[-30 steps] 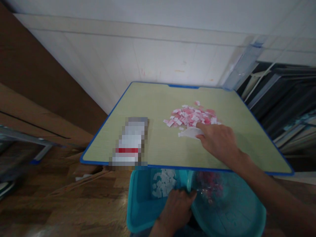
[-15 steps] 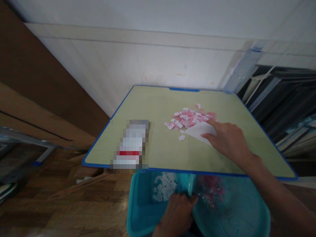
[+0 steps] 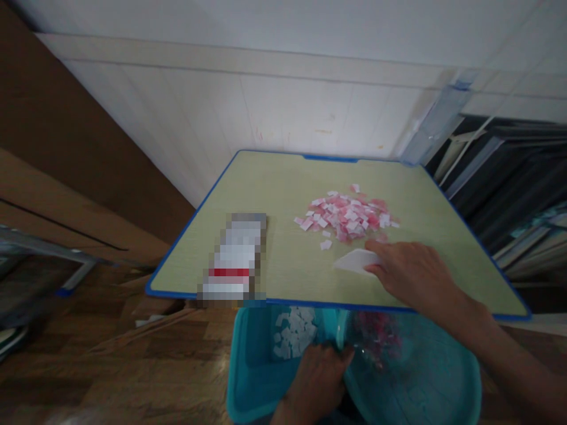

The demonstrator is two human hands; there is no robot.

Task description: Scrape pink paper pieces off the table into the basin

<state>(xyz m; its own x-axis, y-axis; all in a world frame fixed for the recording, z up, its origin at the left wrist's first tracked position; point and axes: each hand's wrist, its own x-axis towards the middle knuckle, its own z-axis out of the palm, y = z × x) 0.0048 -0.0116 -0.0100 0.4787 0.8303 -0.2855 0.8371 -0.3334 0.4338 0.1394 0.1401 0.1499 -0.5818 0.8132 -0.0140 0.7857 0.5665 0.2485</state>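
A thin white scraper (image 3: 357,260) is pinched between the thumb and fingers of my right hand (image 3: 405,268), low over the board on the near side of the pile. Small pink and white squares, which look like paper, lie heaped as a pile (image 3: 348,213); a few loose ones sit at its near edge. Below the board, my left hand (image 3: 316,378) is closed on the rim of a round teal basin (image 3: 443,378), thumb at the edge; its other fingers are partly hidden. Reddish bits show in that basin. Beside it stands a rectangular teal tub (image 3: 254,383) with white pieces (image 3: 295,330) inside.
The pale green board (image 3: 274,183) has a blue rim and stands against the white wall (image 3: 287,106). A pixelated phone-like object (image 3: 234,254) lies at its left. A clear plastic container (image 3: 436,124) leans behind the right corner, near dark stacked panels (image 3: 518,171). Brown cardboard (image 3: 88,130) stands left.
My right hand has drawn the scraper back from the pile toward the board's near edge, uncovering the pile's near side. My left hand has stayed at the basin rim.
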